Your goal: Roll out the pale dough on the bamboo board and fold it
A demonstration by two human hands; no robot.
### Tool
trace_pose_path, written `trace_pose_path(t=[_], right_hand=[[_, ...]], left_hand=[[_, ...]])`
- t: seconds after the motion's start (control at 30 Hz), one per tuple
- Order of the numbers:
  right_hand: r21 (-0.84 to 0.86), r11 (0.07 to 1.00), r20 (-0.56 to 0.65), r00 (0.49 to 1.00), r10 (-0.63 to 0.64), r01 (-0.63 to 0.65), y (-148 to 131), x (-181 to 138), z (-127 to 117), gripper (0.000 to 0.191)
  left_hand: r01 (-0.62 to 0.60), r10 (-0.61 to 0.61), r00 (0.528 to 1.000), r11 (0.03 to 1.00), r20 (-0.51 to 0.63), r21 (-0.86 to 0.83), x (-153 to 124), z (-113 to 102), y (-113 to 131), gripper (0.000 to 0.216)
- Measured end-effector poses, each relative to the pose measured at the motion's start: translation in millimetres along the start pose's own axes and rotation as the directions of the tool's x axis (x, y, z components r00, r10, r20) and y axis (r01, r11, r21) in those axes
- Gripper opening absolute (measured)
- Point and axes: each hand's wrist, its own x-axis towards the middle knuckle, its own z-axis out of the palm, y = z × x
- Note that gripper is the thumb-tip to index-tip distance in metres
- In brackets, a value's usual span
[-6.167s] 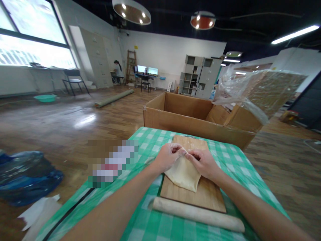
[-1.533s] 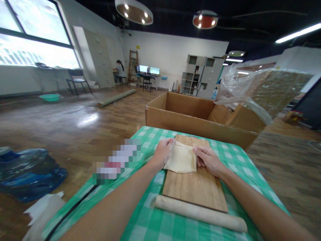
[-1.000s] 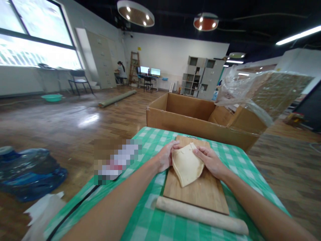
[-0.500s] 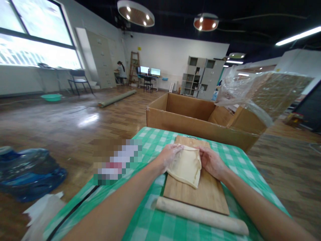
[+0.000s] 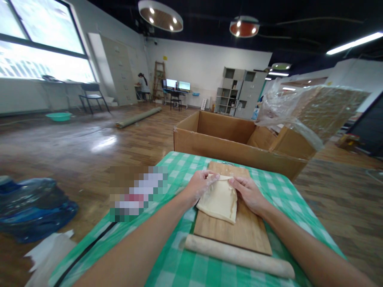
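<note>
A pale, flattened sheet of dough (image 5: 220,200) lies over a wooden cutting board (image 5: 233,235), its edges slightly raised and folded. My left hand (image 5: 201,185) pinches the dough's upper left corner between thumb and fingers. At the upper right edge, my right hand (image 5: 247,192) grips the dough with the thumb on top. Floury residue whitens the fingers of both hands. A wooden rolling pin (image 5: 239,257) lies on the tablecloth along the near end of the board.
The table wears a green checked cloth (image 5: 170,255). Behind it stands a large open cardboard box (image 5: 227,145) with plastic wrap. A pixelated item (image 5: 137,195) and a black cord lie at left; a water jug (image 5: 32,207) is beside the table. Far back, a person (image 5: 143,84) sits.
My right hand has moved up and left along the dough's edge, its thumb now over the upper right corner. The dough's right edge looks flatter. My left hand stays at its corner.
</note>
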Motion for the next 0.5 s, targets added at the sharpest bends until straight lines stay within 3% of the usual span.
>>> trace_pose_path(t=[0.23,0.4,0.5], right_hand=[[0.05,0.999,0.004,1.0,0.006,-0.006,4.1,2.8,-0.5,0.041],[-0.119,0.992,-0.005,0.999,-0.039,0.038,8.0,3.7,-3.7,0.044],[-0.118,0.993,-0.012,1.0,-0.027,0.025,6.8,2.3,-2.8,0.046]], left_hand=[[-0.079,0.083,0.995,0.993,-0.049,0.088,0.4,0.8,-2.3,0.035],[-0.108,0.117,0.989,0.989,-0.089,0.099,0.3,1.5,-1.7,0.036],[-0.106,0.114,0.987,0.991,-0.11,0.083,1.7,0.6,-1.9,0.038]])
